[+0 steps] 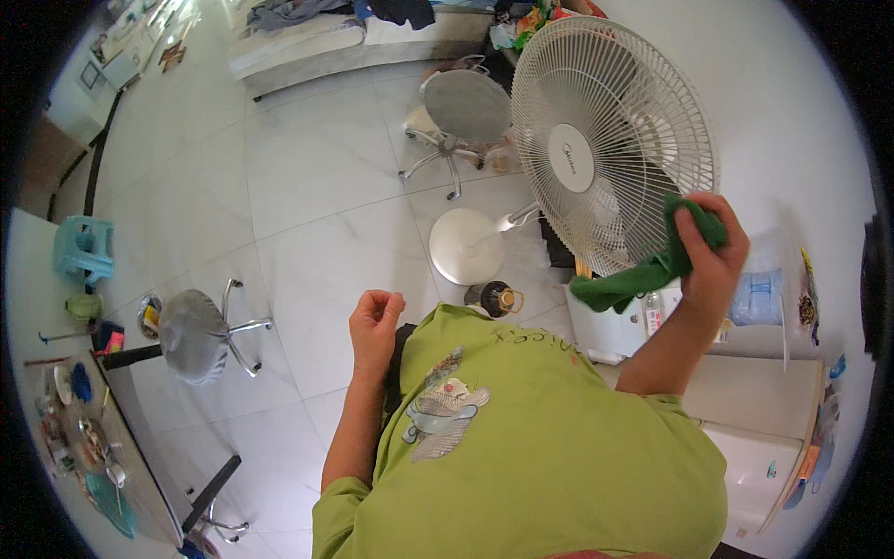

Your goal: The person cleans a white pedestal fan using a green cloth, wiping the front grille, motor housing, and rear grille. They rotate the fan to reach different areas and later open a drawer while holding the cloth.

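A white Midea pedestal fan [614, 140] stands before me on the right, its wire grille facing the room and its round base [466, 246] on the tiles. My right hand [719, 234] grips a bunched green cloth [621, 283] at the lower right rim of the grille. One end of the cloth hangs down to the left; whether it touches the wires I cannot tell. In front of my body, my left hand [376, 323] hovers with curled fingers and nothing visible in it.
A grey round stool [468, 105] stands left of the fan, a covered stool [192, 337] farther left. Near the fan base sits a dark bottle with a yellow handle [499, 299]. A cluttered table [150, 454] lines the left; a sofa [426, 45] is at the back.
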Tool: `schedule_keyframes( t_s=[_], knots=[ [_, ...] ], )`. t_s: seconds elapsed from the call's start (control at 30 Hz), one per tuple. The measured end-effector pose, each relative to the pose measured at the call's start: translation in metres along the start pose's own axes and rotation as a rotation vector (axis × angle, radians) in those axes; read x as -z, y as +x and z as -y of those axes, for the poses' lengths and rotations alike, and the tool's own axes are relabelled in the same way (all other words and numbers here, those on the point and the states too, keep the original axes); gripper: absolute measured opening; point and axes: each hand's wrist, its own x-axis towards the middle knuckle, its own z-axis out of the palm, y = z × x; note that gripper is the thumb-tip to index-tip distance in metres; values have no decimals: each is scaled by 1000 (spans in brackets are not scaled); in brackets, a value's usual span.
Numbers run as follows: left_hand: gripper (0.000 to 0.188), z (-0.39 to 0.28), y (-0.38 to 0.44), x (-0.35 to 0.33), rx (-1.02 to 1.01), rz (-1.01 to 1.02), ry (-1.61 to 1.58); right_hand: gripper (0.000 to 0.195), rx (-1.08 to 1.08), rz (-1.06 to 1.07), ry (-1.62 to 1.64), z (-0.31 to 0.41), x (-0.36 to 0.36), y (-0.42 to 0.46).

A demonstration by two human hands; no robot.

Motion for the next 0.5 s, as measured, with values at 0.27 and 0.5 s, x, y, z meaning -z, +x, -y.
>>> schedule_keyframes(
  t_s=[0.27, 0.5],
  knots=[
    [18, -15, -14, 32, 30, -144, -4, 15, 56, 222, -158, -26, -64, 10],
    [15, -8, -13, 43, 61, -167, -21, 15, 52, 368, -167, -50, -109, 12]
  ],
)
